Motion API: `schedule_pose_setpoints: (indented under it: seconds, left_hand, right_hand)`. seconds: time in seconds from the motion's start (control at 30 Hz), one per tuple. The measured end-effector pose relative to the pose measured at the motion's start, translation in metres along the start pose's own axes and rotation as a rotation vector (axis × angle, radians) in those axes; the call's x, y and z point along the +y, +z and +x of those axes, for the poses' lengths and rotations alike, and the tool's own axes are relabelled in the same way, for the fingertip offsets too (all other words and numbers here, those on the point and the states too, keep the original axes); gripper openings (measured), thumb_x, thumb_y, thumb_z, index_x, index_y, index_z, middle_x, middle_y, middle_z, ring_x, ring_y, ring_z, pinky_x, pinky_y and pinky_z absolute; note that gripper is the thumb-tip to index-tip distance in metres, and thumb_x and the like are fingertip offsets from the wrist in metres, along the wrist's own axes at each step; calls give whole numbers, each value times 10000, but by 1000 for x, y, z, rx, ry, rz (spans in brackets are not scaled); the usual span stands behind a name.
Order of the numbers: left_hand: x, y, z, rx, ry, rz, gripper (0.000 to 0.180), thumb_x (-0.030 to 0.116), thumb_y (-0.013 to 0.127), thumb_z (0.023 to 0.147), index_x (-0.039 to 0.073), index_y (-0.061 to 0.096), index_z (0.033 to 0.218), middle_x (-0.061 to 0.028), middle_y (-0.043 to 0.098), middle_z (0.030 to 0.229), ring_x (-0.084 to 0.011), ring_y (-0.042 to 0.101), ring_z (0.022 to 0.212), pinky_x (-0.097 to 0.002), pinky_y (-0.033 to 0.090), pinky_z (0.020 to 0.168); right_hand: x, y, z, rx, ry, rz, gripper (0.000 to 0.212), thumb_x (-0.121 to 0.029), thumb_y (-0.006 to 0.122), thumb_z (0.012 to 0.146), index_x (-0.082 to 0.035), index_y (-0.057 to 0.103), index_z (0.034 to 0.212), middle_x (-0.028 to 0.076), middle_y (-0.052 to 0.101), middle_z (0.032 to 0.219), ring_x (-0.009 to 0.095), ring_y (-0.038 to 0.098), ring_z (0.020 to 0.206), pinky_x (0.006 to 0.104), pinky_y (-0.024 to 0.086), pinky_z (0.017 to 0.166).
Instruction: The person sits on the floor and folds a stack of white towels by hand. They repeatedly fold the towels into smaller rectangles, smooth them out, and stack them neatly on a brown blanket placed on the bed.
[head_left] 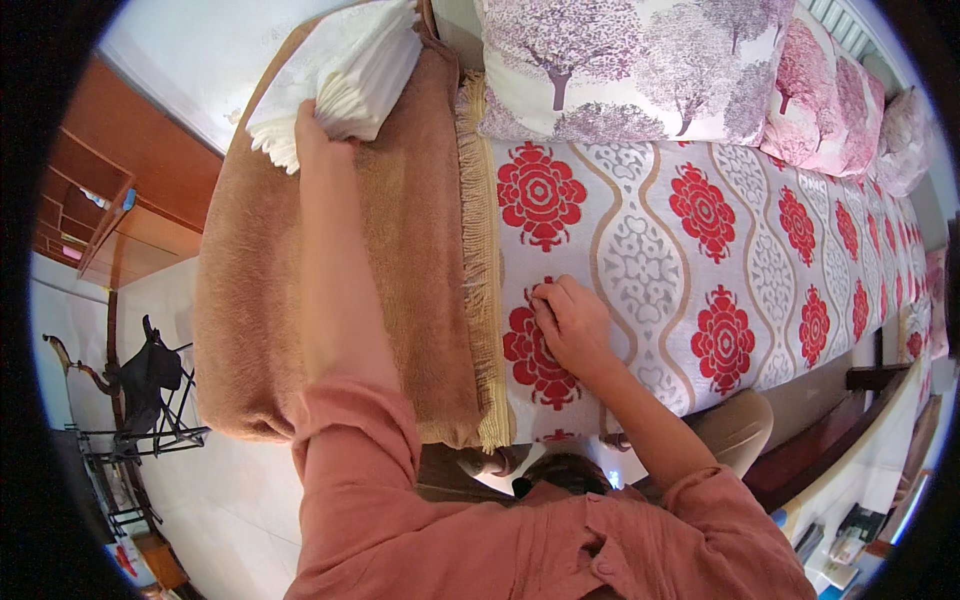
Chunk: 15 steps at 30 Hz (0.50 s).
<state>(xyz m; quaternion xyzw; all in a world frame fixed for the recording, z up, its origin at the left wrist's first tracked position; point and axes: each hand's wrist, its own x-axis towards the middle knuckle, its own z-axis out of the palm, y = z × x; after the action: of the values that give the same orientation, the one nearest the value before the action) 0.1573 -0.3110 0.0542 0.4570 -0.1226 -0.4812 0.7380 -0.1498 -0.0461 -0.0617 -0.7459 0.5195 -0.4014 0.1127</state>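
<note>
My left hand (322, 128) reaches far forward to a stack of thin white folded sheets (375, 75), paper or cloth. Its fingers are closed at the near edge of the stack and partly hidden by it. The stack lies tilted and fanned out on a brown plush cover (420, 200) at the sofa's left end. My right hand (577, 325) rests on the white sofa cover (640, 270) with red flower medallions. Its fingers are curled and pressed together, and I cannot make out what, if anything, they pinch.
A cream fringe (480, 250) edges the brown cover. Tree-print cushions (630, 70) lean along the sofa's back. To the left are a wooden cabinet (150, 210) and a black metal frame (150, 390) on the pale floor. A dark wooden table (820, 450) stands at lower right.
</note>
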Motion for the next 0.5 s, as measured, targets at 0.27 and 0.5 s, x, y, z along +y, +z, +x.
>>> schedule_pose_setpoints:
  seconds: [0.27, 0.5]
  left_hand:
    - [29, -120, -184, -208, -69, -171, 606, 452, 448, 1031, 63, 445, 1495, -172, 487, 1511, -366, 489, 1372, -597, 414, 1127]
    - [46, -235, -323, 47, -94, -133, 605, 431, 469, 1040, 16, 437, 1479, -194, 532, 1457, -349, 528, 1340, -544, 462, 1100]
  right_hand:
    - [3, 1, -4, -18, 103, 49, 176, -211, 638, 960, -40, 651, 997, 124, 644, 924, 322, 667, 782, 440, 520, 701]
    - [-22, 13, 35, -418, 1041, 1585, 756, -654, 358, 1036, -54, 440, 1488, 139, 563, 1427, 276, 591, 1248, 441, 470, 1050]
